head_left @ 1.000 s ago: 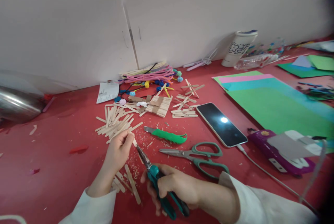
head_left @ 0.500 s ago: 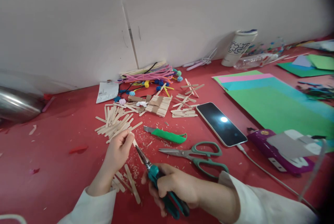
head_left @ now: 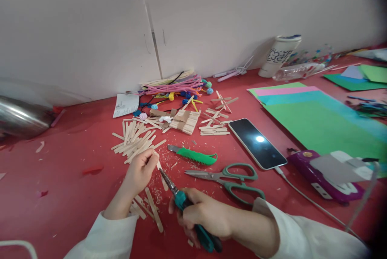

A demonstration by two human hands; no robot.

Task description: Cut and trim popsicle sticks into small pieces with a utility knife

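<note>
My left hand (head_left: 141, 172) pinches a wooden craft stick (head_left: 159, 164) between thumb and fingers. Wrapped around the handles of teal-and-black pliers (head_left: 180, 200) is my right hand (head_left: 205, 212). The pliers' jaws meet the stick just below my left fingertips. Wood splinters (head_left: 172, 165) are scattered on the red table around them. Several loose sticks (head_left: 153, 210) lie below my left hand, and a larger heap of craft sticks (head_left: 136, 142) spreads above it. A green utility knife (head_left: 196, 156) and grey-green scissors (head_left: 222, 176) rest right of the pliers.
A banded bundle of sticks (head_left: 185, 121) sits near pink pipe cleaners (head_left: 172, 88). Stick stars (head_left: 225, 101) lie right of it. A phone (head_left: 256, 143) with a cable, a purple device (head_left: 320, 174), green paper (head_left: 326, 122) and a white cup (head_left: 279, 55) occupy the right.
The plier handles are squeezed closer together, and the lower part of the stick shows more plainly beside the jaws. The whole view has shifted slightly.
</note>
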